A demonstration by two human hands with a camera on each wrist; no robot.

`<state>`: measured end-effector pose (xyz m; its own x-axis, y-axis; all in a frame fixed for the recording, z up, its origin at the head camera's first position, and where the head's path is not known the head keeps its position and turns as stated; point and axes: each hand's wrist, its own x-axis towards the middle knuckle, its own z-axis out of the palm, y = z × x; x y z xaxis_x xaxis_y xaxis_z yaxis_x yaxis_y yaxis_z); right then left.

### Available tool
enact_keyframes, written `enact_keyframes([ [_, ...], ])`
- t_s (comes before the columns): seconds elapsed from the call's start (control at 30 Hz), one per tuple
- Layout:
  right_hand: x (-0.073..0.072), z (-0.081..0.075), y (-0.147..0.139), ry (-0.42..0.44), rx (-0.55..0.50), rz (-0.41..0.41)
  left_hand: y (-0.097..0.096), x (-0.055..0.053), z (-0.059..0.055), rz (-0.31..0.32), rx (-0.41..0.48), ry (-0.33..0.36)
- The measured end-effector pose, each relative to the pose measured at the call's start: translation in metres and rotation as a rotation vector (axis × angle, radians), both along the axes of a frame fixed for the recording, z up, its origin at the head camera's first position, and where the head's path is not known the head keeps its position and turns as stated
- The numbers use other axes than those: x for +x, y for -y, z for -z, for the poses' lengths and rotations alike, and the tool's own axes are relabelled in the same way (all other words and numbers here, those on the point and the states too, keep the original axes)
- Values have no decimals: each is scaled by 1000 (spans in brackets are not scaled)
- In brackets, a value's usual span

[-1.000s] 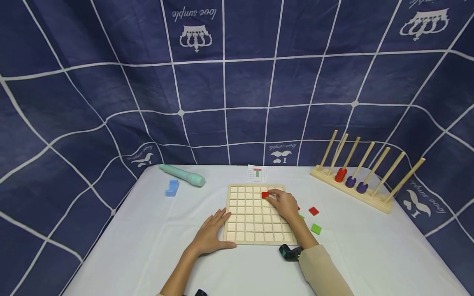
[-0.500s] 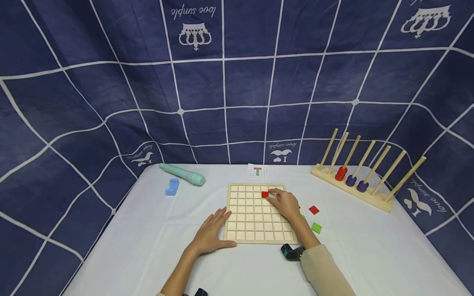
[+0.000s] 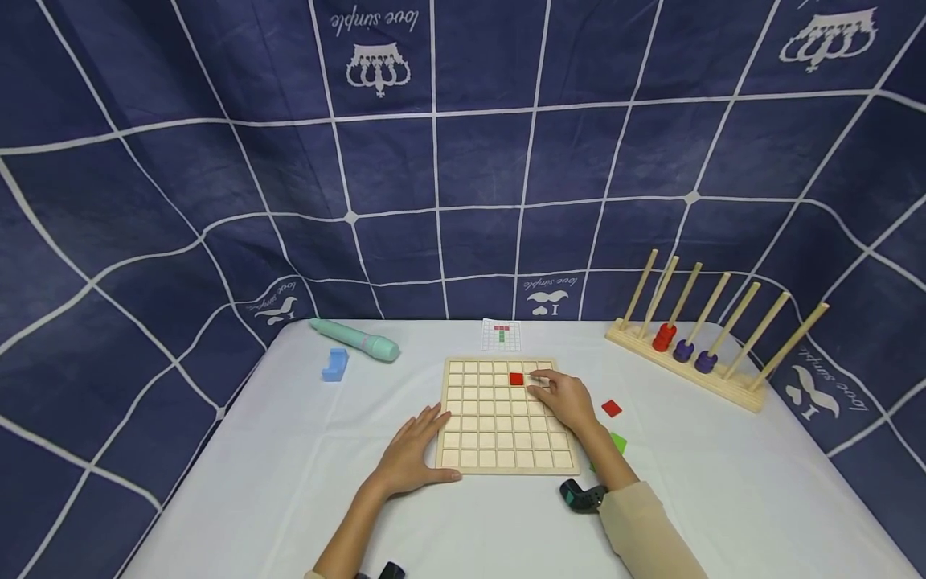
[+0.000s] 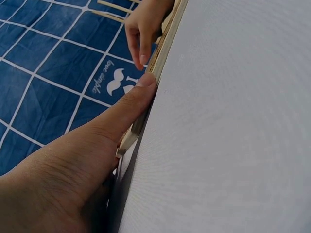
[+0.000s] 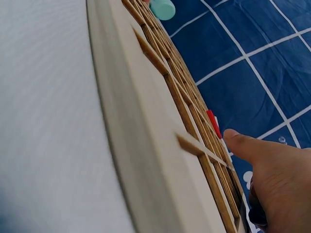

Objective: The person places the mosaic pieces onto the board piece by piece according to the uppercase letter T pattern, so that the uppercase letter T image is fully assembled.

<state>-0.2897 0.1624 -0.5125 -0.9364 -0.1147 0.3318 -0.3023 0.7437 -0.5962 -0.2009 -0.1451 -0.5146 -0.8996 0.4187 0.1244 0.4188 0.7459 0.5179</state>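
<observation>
My left hand (image 3: 412,454) rests at the near left corner of a wooden grid board (image 3: 441,470), fingers straight along its left side and thumb against the front edge. The thumb (image 4: 131,104) lies on the board's edge in the left wrist view. A small red square tile (image 3: 516,379) sits in a cell of the second row from the back. Just right of it, my right hand (image 3: 569,400) hovers over the board with thumb and index finger parted and nothing between them. In the right wrist view the thumb (image 5: 243,144) points at the red tile (image 5: 213,123).
Right of the board lie a red tile (image 3: 611,408) and a green tile (image 3: 618,441), the latter partly behind my right forearm. A pattern card (image 3: 510,342), a mint microphone-shaped object (image 3: 354,338), a blue block (image 3: 335,365) and a pegged wooden rack (image 3: 738,392) stand farther back.
My right hand has let go of the red tile and drawn slightly to the right, its fingertips now apart. The tile stays in its cell; my left hand has not moved.
</observation>
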Motion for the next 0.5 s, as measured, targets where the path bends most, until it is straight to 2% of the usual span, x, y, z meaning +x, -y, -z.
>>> enact_keyframes([
  [0.27, -10, -1, 11, -10, 21, -63, 1, -1, 3, 1, 1, 17],
  [0.5, -14, -1, 15, 3, 56, -61, 1, -1, 3, 0, -12, 16],
])
